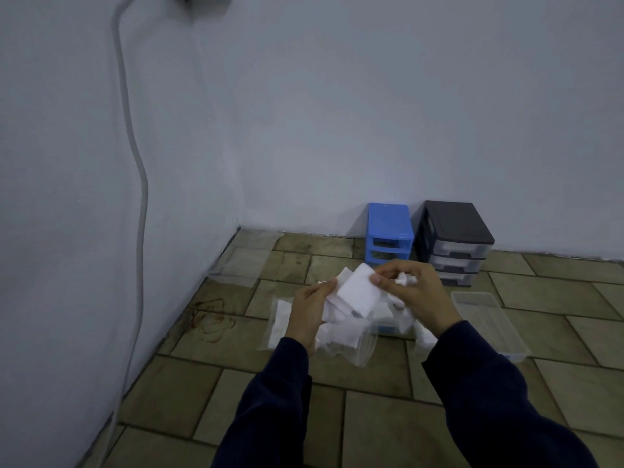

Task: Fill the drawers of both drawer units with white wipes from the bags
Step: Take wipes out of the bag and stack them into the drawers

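Observation:
Both hands hold a bunch of white wipes (pixel 358 292) above the floor. My left hand (pixel 310 310) grips the bunch from the left side. My right hand (pixel 412 292) pinches the top wipe at its upper right corner and curls round more crumpled wipes. Clear plastic bags (pixel 351 346) with white wipes inside lie on the tiles right under my hands. The blue drawer unit (pixel 388 231) and the black drawer unit (pixel 456 241) with clear drawers stand side by side against the back wall. A removed clear drawer (pixel 489 322) lies on the floor at the right.
An empty clear bag (pixel 246 261) lies flat near the room corner at the left. A grey cable (pixel 135 157) runs down the left wall. A blue-edged item (pixel 388 327) sits partly hidden behind the wipes. The floor is tan tile.

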